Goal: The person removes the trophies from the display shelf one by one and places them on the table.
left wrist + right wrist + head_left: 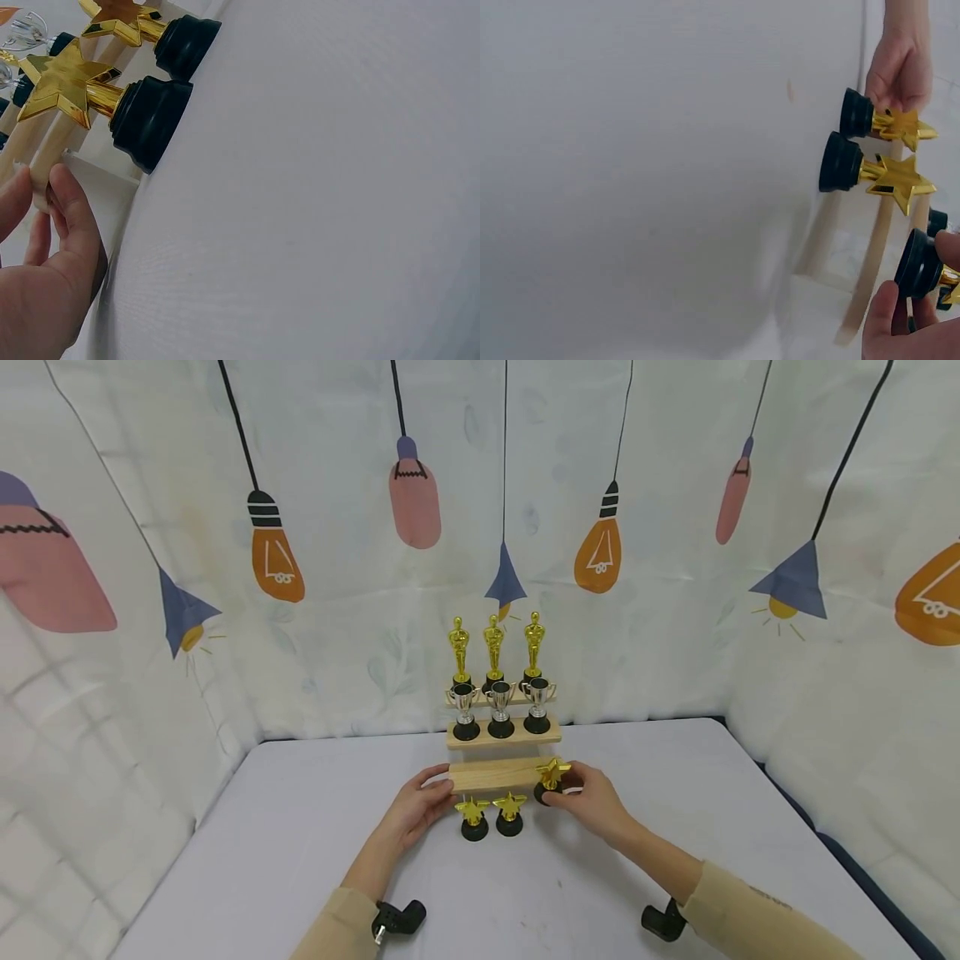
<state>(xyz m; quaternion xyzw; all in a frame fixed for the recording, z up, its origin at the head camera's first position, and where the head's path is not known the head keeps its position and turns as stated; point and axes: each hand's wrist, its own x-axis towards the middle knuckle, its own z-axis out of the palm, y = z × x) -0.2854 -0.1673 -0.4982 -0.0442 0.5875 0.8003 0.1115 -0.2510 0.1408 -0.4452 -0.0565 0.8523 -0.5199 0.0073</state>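
My left hand [422, 802] pinches the left end of the bottom shelf [491, 774], and my right hand [596, 797] grips a gold star trophy [552, 774] by its black base [917, 264], close to the shelf's right end. I can't tell if that base touches the wood. I think the step is to stand this star on the shelf. To do it well, I should hold the shelf steady but not push it, and set the base down flat. From so far away I can't feel the wood, so I must look hard at the edge. I must not bump the silver cups [500, 700] behind, or the two other stars [509, 823] on the table [300, 843] in front. Letting go slowly is best, because a tug could tip it.
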